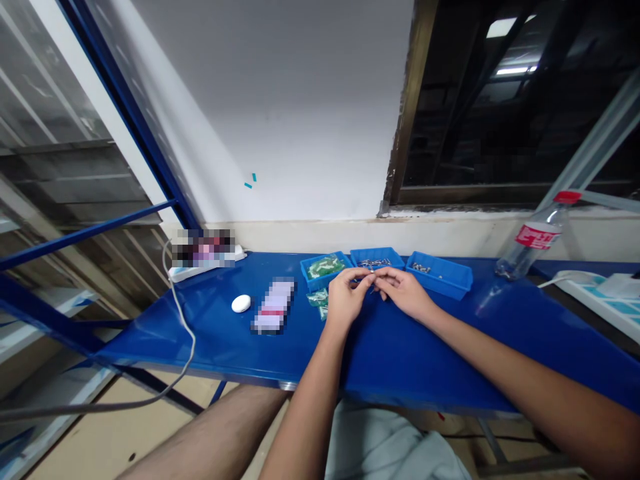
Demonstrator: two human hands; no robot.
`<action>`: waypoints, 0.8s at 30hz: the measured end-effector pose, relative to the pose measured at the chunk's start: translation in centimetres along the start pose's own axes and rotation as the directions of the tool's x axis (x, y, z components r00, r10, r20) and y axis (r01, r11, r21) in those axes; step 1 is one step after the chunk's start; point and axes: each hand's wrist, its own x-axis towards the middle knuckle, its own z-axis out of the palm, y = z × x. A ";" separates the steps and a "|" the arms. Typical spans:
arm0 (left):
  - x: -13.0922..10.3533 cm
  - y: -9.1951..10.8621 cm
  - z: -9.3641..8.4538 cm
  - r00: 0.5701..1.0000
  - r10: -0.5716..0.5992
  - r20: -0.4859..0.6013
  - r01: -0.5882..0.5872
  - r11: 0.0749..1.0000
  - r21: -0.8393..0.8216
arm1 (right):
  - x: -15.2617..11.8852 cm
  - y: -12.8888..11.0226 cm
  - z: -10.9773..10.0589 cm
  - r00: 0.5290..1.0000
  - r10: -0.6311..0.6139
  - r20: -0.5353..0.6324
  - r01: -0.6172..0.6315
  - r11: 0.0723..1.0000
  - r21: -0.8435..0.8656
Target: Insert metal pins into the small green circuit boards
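My left hand (349,291) and my right hand (399,288) meet above the blue table, fingertips pinched together around something too small to make out. Just behind them stands a blue bin (354,253) with small metal parts, perhaps screws, in it. To its left, another blue bin (306,272) holds small green-and-white packets (326,267). More such packets (318,299) lie on the table beside my left hand. On the right, a third blue bin (453,278) has a few small metal pieces at its left end.
A white round case (241,304) and a blurred-out phone-like item (274,307) lie to the left. A power strip (207,263) with a grey cable (189,327) is at the back left. A plastic bottle (537,237) with a red cap stands at the right, near a white-and-blue object (600,303).
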 end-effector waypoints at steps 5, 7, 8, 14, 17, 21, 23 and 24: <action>-0.1 -0.2 0.0 0.998 0.052 0.019 -0.052 0.998 0.031 | 0.2 0.5 -0.1 1.000 -0.010 -0.014 0.011 1.000 0.019; -0.1 -0.3 0.0 0.998 0.041 0.043 -0.043 0.999 0.031 | 0.2 0.7 -0.2 1.000 -0.008 -0.030 0.009 1.000 0.026; -0.1 -0.3 0.0 0.998 0.038 0.054 -0.039 0.999 0.033 | 0.2 0.8 -0.2 0.999 -0.007 -0.040 0.008 1.000 0.023; -0.1 0.0 -0.1 0.997 0.050 0.062 -0.051 0.998 0.024 | 0.3 0.9 -0.5 0.999 -0.003 -0.048 0.003 1.000 0.011; -0.1 0.2 -0.1 0.998 0.032 0.047 -0.032 0.999 -0.003 | 0.3 0.9 -0.6 1.000 0.014 -0.022 -0.013 1.000 0.014; -0.1 -0.1 0.0 1.000 0.002 0.013 -0.002 0.999 0.039 | 0.4 0.9 -0.7 1.000 0.023 0.011 -0.023 1.000 -0.004; -0.1 -0.4 -0.1 1.000 -0.012 -0.001 0.012 0.996 0.091 | 0.6 0.9 -0.7 1.000 0.025 -0.018 -0.025 1.000 0.006; 0.0 -0.6 -0.1 1.000 -0.018 -0.010 0.019 0.993 0.117 | 0.7 1.0 -0.8 0.999 0.024 -0.040 -0.023 1.000 0.013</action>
